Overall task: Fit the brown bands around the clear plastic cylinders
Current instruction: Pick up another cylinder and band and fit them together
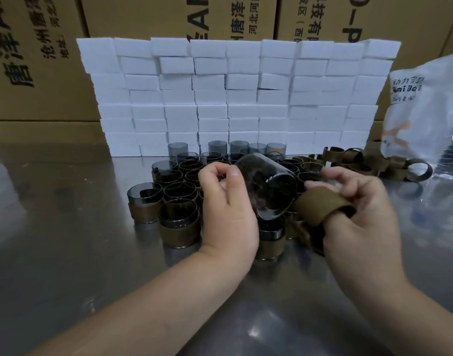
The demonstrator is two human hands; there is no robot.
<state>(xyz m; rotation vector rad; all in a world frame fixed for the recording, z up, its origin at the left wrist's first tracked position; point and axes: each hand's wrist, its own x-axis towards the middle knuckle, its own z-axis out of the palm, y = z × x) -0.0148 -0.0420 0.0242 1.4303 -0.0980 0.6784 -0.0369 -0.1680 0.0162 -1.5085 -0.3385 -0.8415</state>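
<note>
Head view. Gripping a tilted, smoky-clear plastic cylinder (267, 186) in the left hand (228, 206), fingers curled at its far rim, open mouth facing 4 o'clock. Pinching a brown fabric band (314, 204) in the right hand (361, 217), looped over one finger, just beside the cylinder's lower rim at 3 o'clock. Crowding the steel bench (66, 253) at 9 o'clock of the hands, banded cylinders (178, 224). Heaped at 2 o'clock, loose brown bands (359, 163). Stacked at 12, white foam blocks (233, 93).

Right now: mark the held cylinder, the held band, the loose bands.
held cylinder (258, 172): head view, side wall
held band (315, 204): head view, outer face
loose bands (369, 165): head view, mid-pile band
</note>
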